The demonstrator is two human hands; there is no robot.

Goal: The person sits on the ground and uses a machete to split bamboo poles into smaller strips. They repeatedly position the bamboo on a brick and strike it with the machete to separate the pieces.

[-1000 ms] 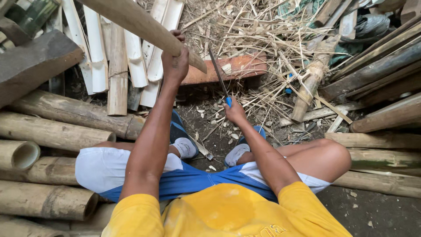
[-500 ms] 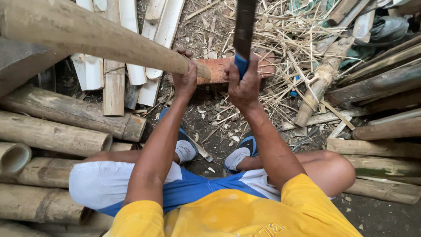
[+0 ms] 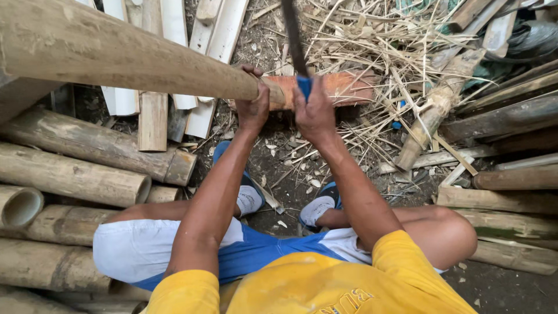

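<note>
Our left hand (image 3: pixel 254 110) grips the near end of a thick bamboo pole (image 3: pixel 122 52) that slants away up-left, its tip over a reddish block (image 3: pixel 340 87). Just right, our right hand (image 3: pixel 314 113) clasps a blue-handled blade (image 3: pixel 293 38), raised upright. The hands sit close, so we judge a glancing chop could reach the left fingers.
</note>
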